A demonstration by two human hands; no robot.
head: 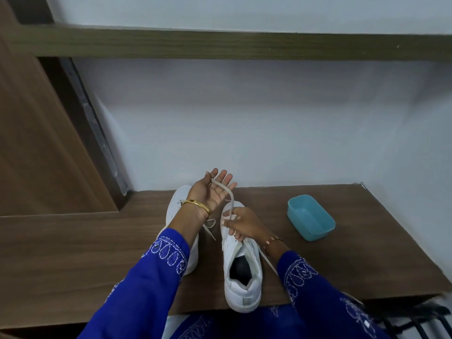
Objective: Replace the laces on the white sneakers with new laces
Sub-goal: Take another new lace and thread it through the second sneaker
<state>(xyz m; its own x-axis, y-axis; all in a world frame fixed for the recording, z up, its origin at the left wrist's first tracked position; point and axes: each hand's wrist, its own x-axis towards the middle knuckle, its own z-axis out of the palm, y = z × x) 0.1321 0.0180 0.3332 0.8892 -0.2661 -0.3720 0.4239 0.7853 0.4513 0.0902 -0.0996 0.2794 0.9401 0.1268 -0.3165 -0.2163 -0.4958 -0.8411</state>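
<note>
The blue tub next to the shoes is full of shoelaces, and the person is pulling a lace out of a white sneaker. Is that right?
Not quite. The head view shows the blue tub holding nothing. The rest is right: the left hand draws the lace up from the white sneaker, and the right hand pinches it at the eyelets.

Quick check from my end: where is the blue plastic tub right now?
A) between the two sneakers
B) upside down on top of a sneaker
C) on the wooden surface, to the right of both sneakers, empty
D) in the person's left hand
C: the blue tub sits upright on the wooden surface, right of the right-hand sneaker and apart from it, with nothing visible inside.
</note>
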